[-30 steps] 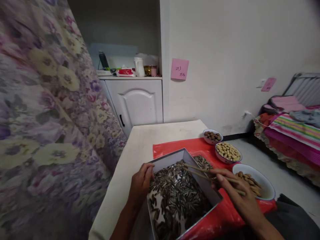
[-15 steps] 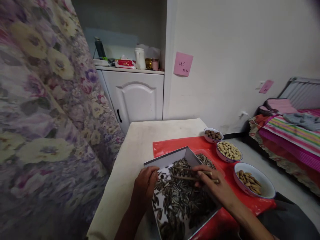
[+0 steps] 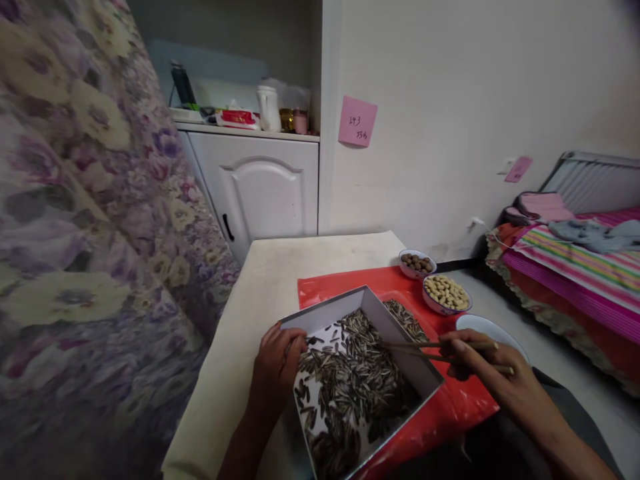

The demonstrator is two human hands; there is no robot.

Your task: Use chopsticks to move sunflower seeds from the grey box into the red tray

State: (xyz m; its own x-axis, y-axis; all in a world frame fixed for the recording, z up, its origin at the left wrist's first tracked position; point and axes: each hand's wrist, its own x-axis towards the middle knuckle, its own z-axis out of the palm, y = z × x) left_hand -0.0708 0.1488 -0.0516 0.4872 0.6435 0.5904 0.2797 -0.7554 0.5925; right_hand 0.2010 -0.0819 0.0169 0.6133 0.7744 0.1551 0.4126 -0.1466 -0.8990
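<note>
My left hand point(image 3: 276, 363) is closed over the left rim of a shallow white box point(image 3: 383, 320). A thick layer of striped sunflower seeds point(image 3: 357, 383) covers much of the box floor. My right hand point(image 3: 487, 367) holds a pair of wooden chopsticks point(image 3: 425, 345) to the right of the box. Their tips reach across the box's right wall; whether they pinch anything is too small to tell. Beneath my right hand is a wide white bowl point(image 3: 477, 324), its contents hidden.
On the red plastic sheet point(image 3: 327, 287) stand a bowl of peanuts point(image 3: 447, 293) and a bowl of round brown nuts point(image 3: 417, 262). More sunflower seeds point(image 3: 404, 320) lie behind the box. The pale tabletop point(image 3: 240, 333) borders a floral curtain point(image 3: 100, 300); a bed point(image 3: 575, 267) stands right.
My right hand has moved right with the chopsticks, from over the box to the wide bowl. The dark round thing near my left fingers is no longer visible there. The view has shifted slightly.
</note>
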